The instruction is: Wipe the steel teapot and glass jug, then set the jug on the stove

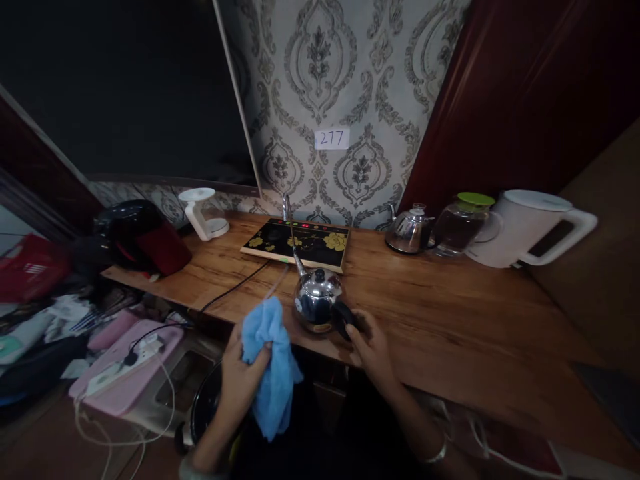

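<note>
Dim room, with a long wooden counter (450, 313) running along a damask-papered wall. Nearest, the left hand (240, 373) has its fingers closed round a bunched blue cloth (273, 360), held up just beside a small steel kettle (317, 300). The right hand (370, 347) curls about the kettle's black handle (345, 319), apparently steadying it near the counter's front edge. The kettle stands upright, spout aimed away toward a floral tea tray (295, 243). Farther right stand another steel kettle (410, 230), a glass kettle (463, 223) and a white electric kettle (530, 227).
</note>
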A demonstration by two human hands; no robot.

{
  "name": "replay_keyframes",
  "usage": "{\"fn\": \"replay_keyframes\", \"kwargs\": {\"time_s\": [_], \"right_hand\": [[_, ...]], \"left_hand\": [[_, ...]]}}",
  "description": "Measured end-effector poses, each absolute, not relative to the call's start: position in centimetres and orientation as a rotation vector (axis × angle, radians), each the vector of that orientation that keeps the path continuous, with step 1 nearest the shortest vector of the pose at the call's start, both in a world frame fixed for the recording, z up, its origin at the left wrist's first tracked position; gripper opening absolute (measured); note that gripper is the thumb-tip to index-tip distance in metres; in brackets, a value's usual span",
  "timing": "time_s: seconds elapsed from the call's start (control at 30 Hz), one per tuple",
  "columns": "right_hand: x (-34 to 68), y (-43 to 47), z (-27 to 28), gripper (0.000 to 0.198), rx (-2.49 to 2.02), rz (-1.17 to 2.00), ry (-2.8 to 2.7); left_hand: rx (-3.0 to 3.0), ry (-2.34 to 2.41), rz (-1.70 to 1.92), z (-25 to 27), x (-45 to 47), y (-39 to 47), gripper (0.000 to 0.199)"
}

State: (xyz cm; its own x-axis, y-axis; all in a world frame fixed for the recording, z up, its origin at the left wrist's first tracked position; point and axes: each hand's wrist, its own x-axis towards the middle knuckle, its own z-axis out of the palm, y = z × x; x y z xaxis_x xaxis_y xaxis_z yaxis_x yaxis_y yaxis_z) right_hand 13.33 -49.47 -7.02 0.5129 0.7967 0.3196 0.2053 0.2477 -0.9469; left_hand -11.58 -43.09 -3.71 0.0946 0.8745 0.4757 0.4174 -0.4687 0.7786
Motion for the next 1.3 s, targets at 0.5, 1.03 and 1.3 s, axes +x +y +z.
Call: {"fn": "replay_keyframes", "kwargs": {"time_s": [0.5,1.03,1.3], "right_hand": [[17.7,-54.2,-1.0,0.048,-1.404,0.597,-0.534],[19.5,-38.4,-3.3,0.040,-1.164,0.747,-1.270],[24.2,-38.0,-0.2,0.022,-1.303,0.667,-1.405]], "left_hand": [[1.979,0.488,1.188,1.3,-1.0,-45.1,0.028],[2.360,1.025,1.401,-5.8,-0.5,-38.6,0.060],[2.339,1.022,1.431,-6.5,-0.5,-38.6,0.069]]}}
